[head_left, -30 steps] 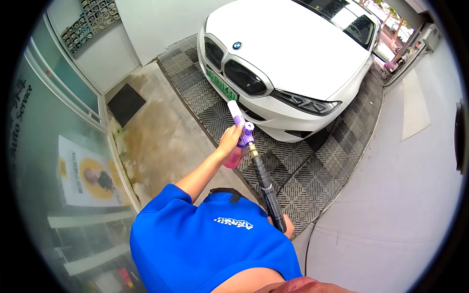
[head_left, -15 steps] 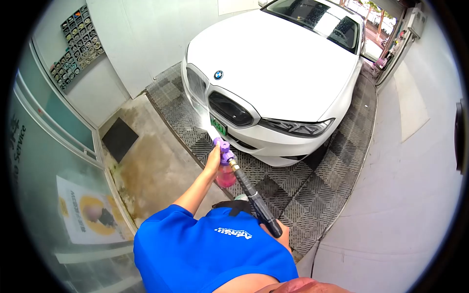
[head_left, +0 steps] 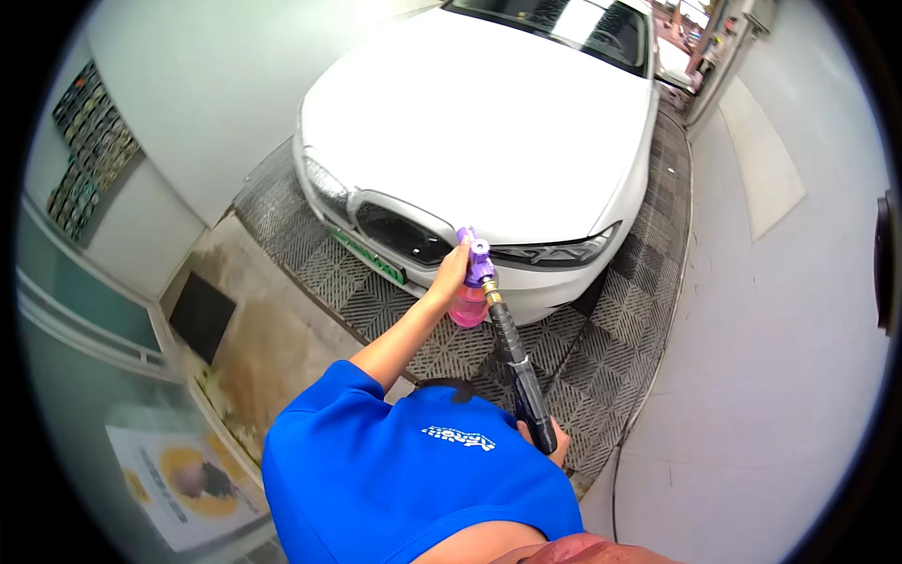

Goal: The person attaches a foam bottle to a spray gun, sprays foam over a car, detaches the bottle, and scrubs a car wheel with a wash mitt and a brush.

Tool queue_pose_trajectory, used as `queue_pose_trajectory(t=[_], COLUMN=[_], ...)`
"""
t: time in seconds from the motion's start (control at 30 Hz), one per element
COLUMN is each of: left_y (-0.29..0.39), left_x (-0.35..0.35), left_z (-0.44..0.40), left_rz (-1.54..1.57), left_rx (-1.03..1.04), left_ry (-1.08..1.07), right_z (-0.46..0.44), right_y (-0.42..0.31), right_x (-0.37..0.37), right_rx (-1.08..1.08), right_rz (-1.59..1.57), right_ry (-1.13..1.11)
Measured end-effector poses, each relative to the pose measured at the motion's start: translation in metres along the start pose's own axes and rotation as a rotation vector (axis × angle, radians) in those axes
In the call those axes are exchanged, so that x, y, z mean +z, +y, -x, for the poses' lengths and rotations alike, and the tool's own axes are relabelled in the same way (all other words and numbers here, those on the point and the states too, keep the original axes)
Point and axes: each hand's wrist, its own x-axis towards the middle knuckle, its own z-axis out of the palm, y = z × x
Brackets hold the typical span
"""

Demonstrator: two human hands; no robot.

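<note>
My left hand (head_left: 451, 271) is closed around the purple nozzle head of a foam spray gun (head_left: 512, 350), above its bottle of pink liquid (head_left: 468, 308). The gun's black barrel runs back to my right hand (head_left: 561, 442), which is wrapped around the rear grip, its fingers partly hidden. The nozzle points at the front of a white car (head_left: 460, 141). From my view it overlaps the right side of the dark grille (head_left: 399, 233). A green number plate (head_left: 369, 258) shows below the grille. The headlight on the left (head_left: 327, 188) looks whitish.
Grey and black grated floor tiles (head_left: 611, 348) lie under the car. A concrete strip with a dark mat (head_left: 202, 317) is on the left, beside a glass door with a poster (head_left: 183, 479). A pale wall (head_left: 742, 376) closes the right side, with a thin hose (head_left: 615, 489) near it.
My view has shifted, and the nozzle now points further right across the car's front. The bright white spray near the plate no longer shows, nor does the round hood badge.
</note>
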Motion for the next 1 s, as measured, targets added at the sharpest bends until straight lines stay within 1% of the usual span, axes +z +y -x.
queue_pose_trajectory(t=[0.07,0.13,0.27,0.33,0.37,0.43,0.47,0.5,0.57,0.6,0.63,0.67,0.7,0.73,0.77,0.8,0.87,0.9,0.97,1.0], left_y=[0.003,0.009,0.013,0.019,0.015,0.005,0.022,0.018,-0.008,-0.012,-0.010,-0.010,0.010,0.011,0.011,-0.013,-0.032,-0.025,-0.045,-0.048], left_x=[0.020,0.045,0.095,0.120,0.130,0.151,0.165,0.175,0.192,0.204,0.217,0.227,0.240,0.250,0.258,0.271,0.287,0.286,0.279,0.266], left_z=[-0.016,-0.027,-0.044,-0.047,-0.053,-0.064,-0.055,-0.057,-0.074,-0.072,-0.068,-0.059,-0.042,-0.036,-0.028,-0.030,-0.021,-0.011,-0.003,0.005], left_rz=[-0.022,-0.035,-0.106,-0.215,-0.213,-0.236,-0.265,-0.220,-0.202,-0.215,-0.298,-0.212,-0.124,-0.077,-0.030,-0.034,-0.008,0.028,-0.069,-0.123], left_rx=[-0.007,-0.036,0.018,0.135,0.128,0.178,0.113,0.152,0.071,0.111,0.225,0.225,0.225,0.211,0.189,0.247,0.188,0.062,-0.049,-0.067], left_ry=[-0.074,-0.143,-0.248,-0.303,-0.321,-0.392,-0.410,-0.449,-0.582,-0.595,-0.576,-0.622,-0.666,-0.722,-0.768,-0.751,-0.842,-0.944,-0.936,-0.906], right_z=[-0.001,-0.001,0.001,0.006,0.007,0.011,0.014,0.015,0.018,0.020,0.022,0.024,0.026,0.028,0.032,0.036,0.045,0.049,0.066,0.073], right_y=[-0.001,0.001,-0.001,0.002,0.005,0.009,0.004,0.001,-0.005,-0.010,-0.017,-0.023,-0.028,-0.029,-0.030,-0.030,-0.022,-0.021,-0.021,-0.023], right_x=[0.001,0.004,0.003,0.002,0.003,0.007,0.006,0.008,0.012,0.012,0.012,0.011,0.012,0.016,0.020,0.023,0.029,0.030,0.035,0.037], right_rx=[-0.027,-0.028,-0.042,-0.025,-0.014,-0.038,0.013,0.023,-0.012,-0.008,0.004,0.002,-0.001,0.009,0.022,0.034,0.058,0.071,0.113,0.134], right_rz=[0.077,0.085,0.170,0.223,0.228,0.164,0.171,0.175,0.185,0.206,0.213,0.268,0.325,0.335,0.348,0.363,0.374,0.378,0.375,0.369], right_ry=[0.077,0.163,0.316,0.368,0.384,0.504,0.508,0.518,0.677,0.705,0.711,0.735,0.758,0.762,0.827,0.887,0.865,0.852,0.780,0.733])
